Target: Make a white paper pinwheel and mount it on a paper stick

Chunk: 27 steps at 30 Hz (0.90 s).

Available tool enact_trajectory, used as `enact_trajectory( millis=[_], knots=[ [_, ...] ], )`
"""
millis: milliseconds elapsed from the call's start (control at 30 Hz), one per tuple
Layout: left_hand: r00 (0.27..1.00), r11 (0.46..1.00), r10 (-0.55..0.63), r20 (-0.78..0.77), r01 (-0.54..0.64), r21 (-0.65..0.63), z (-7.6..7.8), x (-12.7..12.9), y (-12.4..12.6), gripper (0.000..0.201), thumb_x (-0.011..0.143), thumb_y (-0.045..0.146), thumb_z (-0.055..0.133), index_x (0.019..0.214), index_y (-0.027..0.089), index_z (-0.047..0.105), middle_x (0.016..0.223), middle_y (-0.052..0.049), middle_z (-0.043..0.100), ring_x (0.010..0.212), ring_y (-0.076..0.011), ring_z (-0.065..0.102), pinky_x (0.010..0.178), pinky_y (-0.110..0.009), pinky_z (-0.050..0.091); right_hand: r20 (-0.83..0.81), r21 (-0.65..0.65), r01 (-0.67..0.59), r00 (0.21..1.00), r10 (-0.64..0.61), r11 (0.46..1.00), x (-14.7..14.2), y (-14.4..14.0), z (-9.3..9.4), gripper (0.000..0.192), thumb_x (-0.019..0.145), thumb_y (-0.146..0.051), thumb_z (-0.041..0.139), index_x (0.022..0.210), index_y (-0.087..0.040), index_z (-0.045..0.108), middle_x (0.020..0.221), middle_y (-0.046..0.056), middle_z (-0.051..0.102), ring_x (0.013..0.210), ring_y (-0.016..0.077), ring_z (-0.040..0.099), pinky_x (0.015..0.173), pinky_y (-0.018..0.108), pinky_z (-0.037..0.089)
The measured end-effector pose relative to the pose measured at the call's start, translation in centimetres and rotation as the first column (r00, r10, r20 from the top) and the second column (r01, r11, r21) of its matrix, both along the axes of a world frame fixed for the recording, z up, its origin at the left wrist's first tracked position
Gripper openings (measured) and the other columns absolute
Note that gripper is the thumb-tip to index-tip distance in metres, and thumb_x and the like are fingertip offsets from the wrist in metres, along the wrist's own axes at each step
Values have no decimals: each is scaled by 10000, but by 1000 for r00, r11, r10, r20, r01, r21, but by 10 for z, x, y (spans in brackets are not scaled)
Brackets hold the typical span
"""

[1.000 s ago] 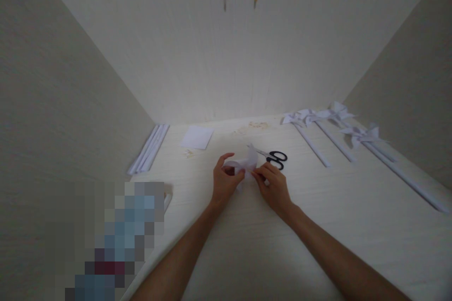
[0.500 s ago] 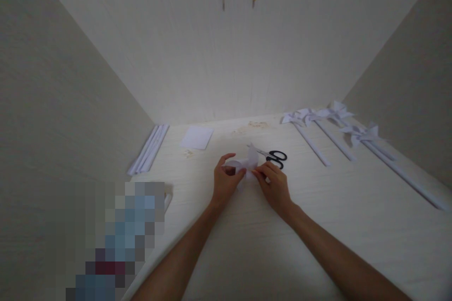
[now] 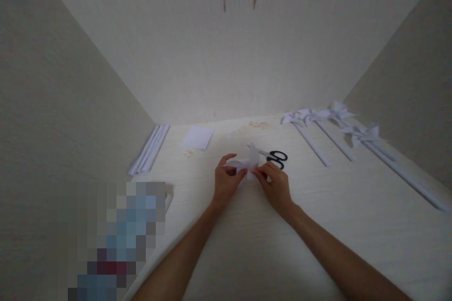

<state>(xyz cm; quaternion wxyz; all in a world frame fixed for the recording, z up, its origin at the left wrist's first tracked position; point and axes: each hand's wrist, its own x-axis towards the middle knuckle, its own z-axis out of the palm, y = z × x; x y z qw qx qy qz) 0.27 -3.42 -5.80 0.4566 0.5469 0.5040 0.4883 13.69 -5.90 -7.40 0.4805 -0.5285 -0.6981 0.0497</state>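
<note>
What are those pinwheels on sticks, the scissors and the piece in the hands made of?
Pinwheels: seemingly matte white paper, with folded vanes and rolled sticks. Scissors: glossy black handles, likely plastic; blades probably metal, too small to tell. Piece pinched by the left hand and right hand: thin white paper, curling.

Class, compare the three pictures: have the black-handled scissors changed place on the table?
No. The scissors lie in the same spot, just beyond the right hand, keeping the same gap to the square paper sheet.

Both bare forearms reach forward and converge, the left hand (image 3: 226, 183) curled with thumb and fingers pinched, the right hand (image 3: 277, 186) palm-down, fingertips pinched beside it.
</note>
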Motion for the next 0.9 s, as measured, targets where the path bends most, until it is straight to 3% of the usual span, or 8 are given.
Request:
enact_trajectory(
  millis=[167, 367, 633, 900],
  knots=[
    [1000, 1000, 5, 1, -5, -3, 1, 0, 0, 460, 568, 200, 643, 992, 143, 475, 409, 107, 438, 361, -37, 372, 371, -132, 256, -44, 9, -42, 998, 43, 999, 0, 0, 1, 141, 768, -171, 519, 635, -169, 567, 610, 21, 534, 584, 131, 499, 556, 243, 411],
    [1000, 1000, 19, -10, -19, -12, 4, 1, -1, 446, 562, 199, 642, 972, 129, 482, 383, 118, 404, 334, -26, 316, 349, -127, 205, -1, 8, 2, 1000, -2, 1000, -1, -1, 3, 207, 756, -240, 555, 562, -167, 544, 529, -6, 489, 495, 110, 457, 488, 228, 379],
    [1000, 1000, 19, 10, -19, -22, 2, 0, 0, 474, 547, 215, 655, 982, 136, 483, 389, 105, 438, 340, -39, 353, 361, -137, 231, -67, 38, -70, 995, 72, 997, -2, -1, 4, 115, 756, -134, 515, 673, -174, 584, 652, 33, 576, 611, 131, 536, 570, 237, 447],
    [1000, 1000, 11, 2, -11, -8, 0, 0, 0, 476, 560, 208, 638, 1001, 139, 473, 414, 104, 445, 350, -43, 377, 363, -138, 247, -76, 19, -40, 996, 41, 999, -1, -1, 6, 113, 723, -133, 543, 618, -170, 529, 571, 0, 510, 514, 112, 474, 491, 229, 408]
  ],
)
